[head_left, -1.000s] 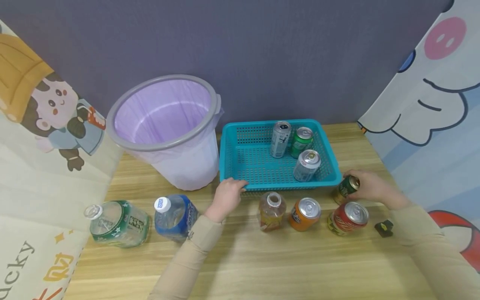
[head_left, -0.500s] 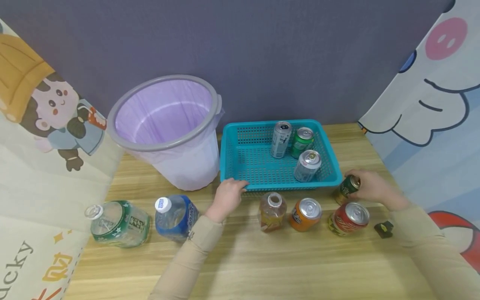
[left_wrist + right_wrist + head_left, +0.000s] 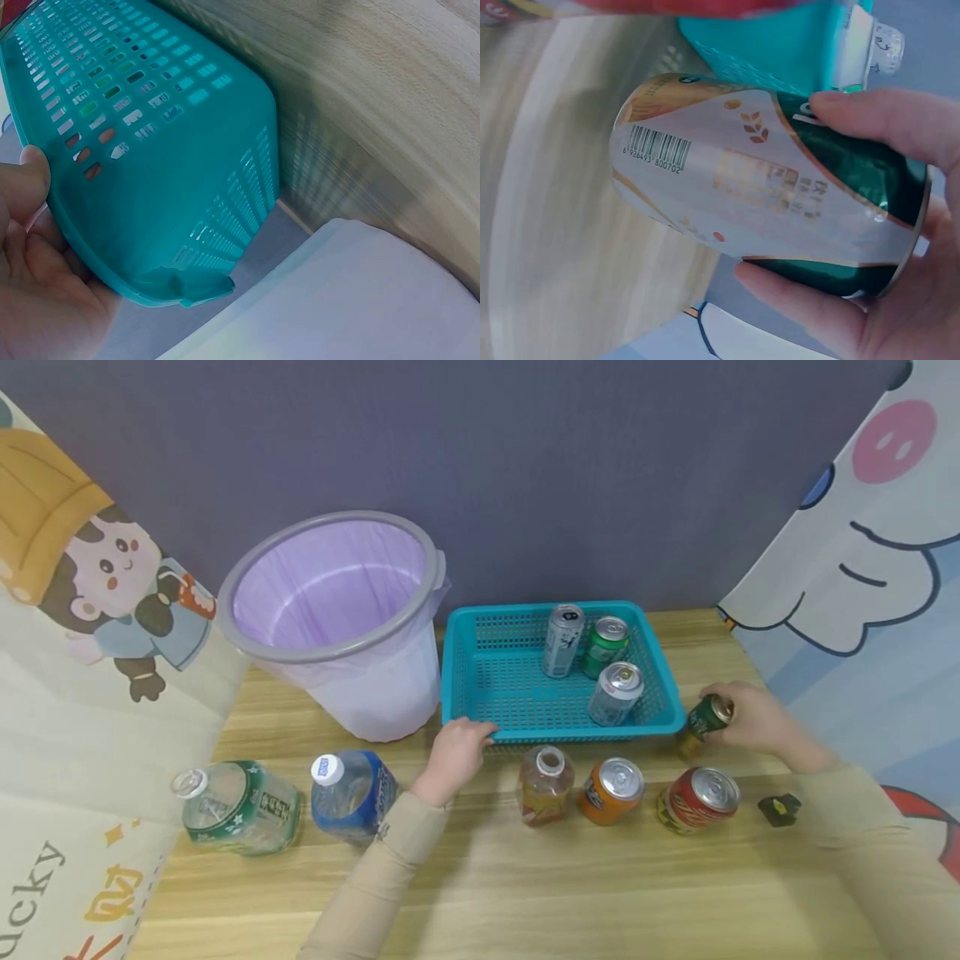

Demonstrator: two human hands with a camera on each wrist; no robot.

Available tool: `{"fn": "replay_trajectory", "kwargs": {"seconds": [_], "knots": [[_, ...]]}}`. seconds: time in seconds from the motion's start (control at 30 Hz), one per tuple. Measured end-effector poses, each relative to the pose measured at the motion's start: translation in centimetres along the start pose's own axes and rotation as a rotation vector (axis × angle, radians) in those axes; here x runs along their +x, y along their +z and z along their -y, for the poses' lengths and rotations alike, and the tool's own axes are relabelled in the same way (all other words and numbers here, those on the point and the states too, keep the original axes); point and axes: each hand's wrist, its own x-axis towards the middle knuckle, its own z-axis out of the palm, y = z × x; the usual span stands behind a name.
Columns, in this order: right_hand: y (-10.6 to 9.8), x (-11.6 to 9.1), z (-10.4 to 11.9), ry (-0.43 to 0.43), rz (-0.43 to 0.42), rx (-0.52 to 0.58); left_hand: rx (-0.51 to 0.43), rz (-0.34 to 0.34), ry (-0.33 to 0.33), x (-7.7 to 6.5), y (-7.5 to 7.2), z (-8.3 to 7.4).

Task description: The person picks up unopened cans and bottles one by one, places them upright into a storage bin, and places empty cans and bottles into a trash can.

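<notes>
At the right of the head view, a green, white and gold metal can [image 3: 701,725] is gripped by the right hand [image 3: 757,727], with thumb and fingers bent round its top half. Near the middle, the front edge of a blue-green plastic basket [image 3: 555,734] is pinched by the left hand's [image 3: 455,756] thumb and fingers. Three metal drink cans [image 3: 615,697] are kept inside (all toward its right); the gripped can is walled off from them by the basket's side. Below, a red can [image 3: 699,802], an orange can [image 3: 604,800] and a clear plastic bottle [image 3: 544,789] are lined up.
</notes>
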Motion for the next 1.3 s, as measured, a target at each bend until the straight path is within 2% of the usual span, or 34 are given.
{"fn": "replay_trajectory", "kwargs": {"seconds": [0.23, 0.43, 0.67, 0.8, 1.0, 1.3], "knots": [[-1.5, 0.0, 0.8, 0.005, -0.018, 0.012, -0.007, 0.017, -0.006, 0.0, -0.1, 0.0], [-3.1, 0.2, 1.6, -0.003, -0.044, -0.022, -0.001, 0.001, -0.007, 0.0, -0.1, -0.2], [-4.9, 1.0, 2.8, -0.003, -0.019, -0.050, 0.004, 0.002, -0.011, 0.0, -0.1, -0.3], [-5.8, 1.3, 3.4, -0.018, -0.040, -0.054, 0.008, 0.009, -0.018, 0.1, -0.3, -0.3], [-6.4, 1.8, 4.7, -0.064, -0.068, -0.093, 0.003, 0.021, -0.026, 0.1, -0.3, -0.4], [-6.3, 2.6, 6.2, -0.054, -0.053, -0.100, 0.016, 0.023, -0.025, 0.1, -0.2, -0.3]]}}
